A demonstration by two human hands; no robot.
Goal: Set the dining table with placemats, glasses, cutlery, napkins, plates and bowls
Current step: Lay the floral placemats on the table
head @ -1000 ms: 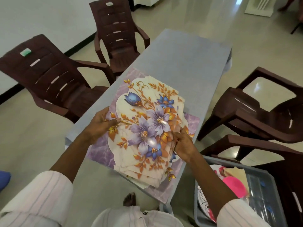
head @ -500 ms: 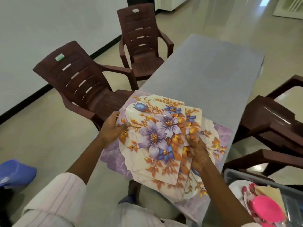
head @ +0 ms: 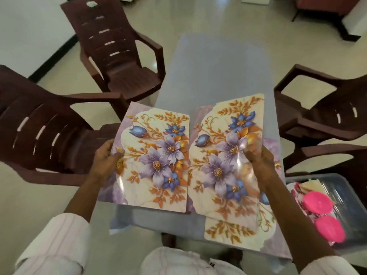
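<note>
Separated from the stack since the earlier frame, one placemat (head: pixel 155 161) now lies to the left, its edge pinched by the left hand (head: pixel 105 157). Beside it, the right hand (head: pixel 260 157) grips the remaining placemats (head: pixel 224 155) at the near end of the worktop (head: pixel 218 72).

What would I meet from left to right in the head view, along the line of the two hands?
Near brown chair → left hand → left placemat → right placemat → right hand → chair on the right.
</note>
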